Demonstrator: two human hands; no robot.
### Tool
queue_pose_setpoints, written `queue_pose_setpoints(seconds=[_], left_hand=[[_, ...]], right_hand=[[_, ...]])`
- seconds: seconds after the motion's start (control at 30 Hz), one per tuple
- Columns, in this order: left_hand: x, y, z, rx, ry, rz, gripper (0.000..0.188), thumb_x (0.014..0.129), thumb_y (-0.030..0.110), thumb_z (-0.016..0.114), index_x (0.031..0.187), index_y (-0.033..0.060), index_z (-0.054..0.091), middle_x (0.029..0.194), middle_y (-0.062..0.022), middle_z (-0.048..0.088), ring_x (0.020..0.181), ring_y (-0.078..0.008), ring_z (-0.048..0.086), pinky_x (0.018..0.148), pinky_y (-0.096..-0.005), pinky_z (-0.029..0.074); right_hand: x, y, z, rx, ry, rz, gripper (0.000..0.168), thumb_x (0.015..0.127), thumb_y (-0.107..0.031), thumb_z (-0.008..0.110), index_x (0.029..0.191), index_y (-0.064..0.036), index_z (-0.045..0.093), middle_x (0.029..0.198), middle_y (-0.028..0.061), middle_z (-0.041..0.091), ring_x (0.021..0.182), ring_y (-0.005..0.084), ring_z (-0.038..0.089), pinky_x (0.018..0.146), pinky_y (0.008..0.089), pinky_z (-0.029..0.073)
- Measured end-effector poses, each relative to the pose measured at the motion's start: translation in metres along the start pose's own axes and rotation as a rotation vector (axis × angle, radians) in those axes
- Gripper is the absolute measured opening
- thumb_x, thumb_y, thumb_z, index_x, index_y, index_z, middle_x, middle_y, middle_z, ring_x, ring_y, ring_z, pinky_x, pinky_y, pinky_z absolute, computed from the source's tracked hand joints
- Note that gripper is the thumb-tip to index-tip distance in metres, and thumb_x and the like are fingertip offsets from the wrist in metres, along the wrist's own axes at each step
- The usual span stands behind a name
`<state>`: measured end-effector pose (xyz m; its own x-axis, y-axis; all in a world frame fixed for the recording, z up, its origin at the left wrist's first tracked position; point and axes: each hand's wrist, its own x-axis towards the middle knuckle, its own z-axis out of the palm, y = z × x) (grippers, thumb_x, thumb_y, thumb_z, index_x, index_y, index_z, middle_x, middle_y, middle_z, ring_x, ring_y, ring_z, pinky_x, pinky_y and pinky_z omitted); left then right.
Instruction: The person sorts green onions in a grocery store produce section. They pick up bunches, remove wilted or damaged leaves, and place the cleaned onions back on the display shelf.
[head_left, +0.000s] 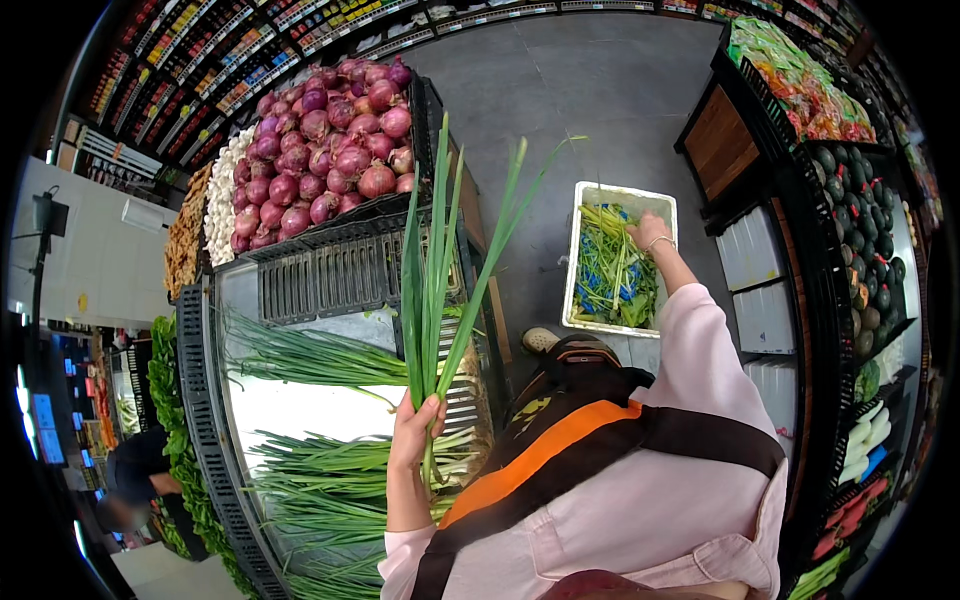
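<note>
My left hand (417, 433) grips a few long scallions (433, 300) near their lower ends, leaves pointing up and away from me. Behind and below it, bunches of scallions (322, 360) lie on the display stand, roots towards me. My right hand (651, 229) reaches into a white foam box (667, 300) on the floor, over a heap of green vegetable trimmings (619, 262) with bits of blue among them. Its fingertips are partly hidden against the trimmings, so whether it holds any is unclear.
Red onions (322, 150), white garlic (226, 199) and ginger (189, 232) are heaped beyond a black plastic grate (330, 281). On the right stands a produce rack with dark green melons (862, 225) above stacked white boxes (761, 319). Another person (139, 472) bends at far left.
</note>
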<state>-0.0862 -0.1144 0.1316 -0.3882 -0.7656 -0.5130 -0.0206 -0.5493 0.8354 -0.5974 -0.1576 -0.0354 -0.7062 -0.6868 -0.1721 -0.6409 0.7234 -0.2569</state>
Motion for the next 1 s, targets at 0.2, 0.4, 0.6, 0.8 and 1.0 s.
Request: queue_pose_setpoints(seconds=[0.2,0.4,0.6,0.8,1.0], left_hand=[[-0.007,0.003,-0.007,0.035,0.053,-0.025,0.025,0.091,0.020,0.059,0.110,0.0052,0.051,0.072,-0.0020,0.052,0.050,-0.0082,0.042,0.046,-0.0205,0.032],[-0.014,0.004,-0.011,0.070,0.037,-0.035,0.029,0.091,0.021,0.059,0.113,0.0037,0.050,0.072,-0.0027,0.052,0.051,-0.0088,0.042,0.046,-0.0210,0.033],[-0.021,0.005,-0.007,0.109,0.066,-0.036,0.045,0.086,0.028,0.065,0.119,0.0028,0.049,0.070,-0.0026,0.050,0.050,-0.0091,0.041,0.044,-0.0207,0.031],[-0.022,0.003,-0.006,0.121,0.080,-0.052,0.039,0.087,0.025,0.063,0.118,0.0038,0.050,0.071,-0.0020,0.051,0.052,-0.0088,0.041,0.045,-0.0207,0.030],[-0.037,0.007,-0.017,0.080,0.128,-0.043,0.031,0.091,0.018,0.058,0.117,0.0032,0.050,0.073,-0.0024,0.051,0.054,-0.0073,0.040,0.047,-0.0194,0.031]], right_hand=[[-0.041,-0.100,-0.085,0.704,0.393,-0.654,0.025,0.081,-0.014,0.067,0.107,-0.013,0.067,0.115,0.0051,0.064,0.092,0.0248,0.065,0.076,0.0338,0.053],[-0.036,-0.155,-0.119,0.593,0.290,-1.186,0.030,0.078,-0.010,0.068,0.107,-0.015,0.068,0.109,0.0007,0.065,0.089,0.0212,0.065,0.074,0.0316,0.053],[-0.020,-0.157,-0.120,0.381,0.154,-1.268,0.014,0.078,-0.011,0.067,0.092,-0.011,0.067,0.089,0.0012,0.064,0.081,0.0228,0.063,0.068,0.0347,0.051],[-0.019,-0.143,-0.107,0.682,0.079,-0.981,0.007,0.081,-0.011,0.064,0.087,-0.008,0.066,0.084,0.0067,0.064,0.076,0.0243,0.063,0.068,0.0340,0.049],[0.029,-0.056,-0.114,0.275,0.021,-0.440,0.019,0.086,-0.021,0.061,0.098,-0.010,0.070,0.094,0.0114,0.069,0.086,0.0283,0.067,0.078,0.0374,0.052]])
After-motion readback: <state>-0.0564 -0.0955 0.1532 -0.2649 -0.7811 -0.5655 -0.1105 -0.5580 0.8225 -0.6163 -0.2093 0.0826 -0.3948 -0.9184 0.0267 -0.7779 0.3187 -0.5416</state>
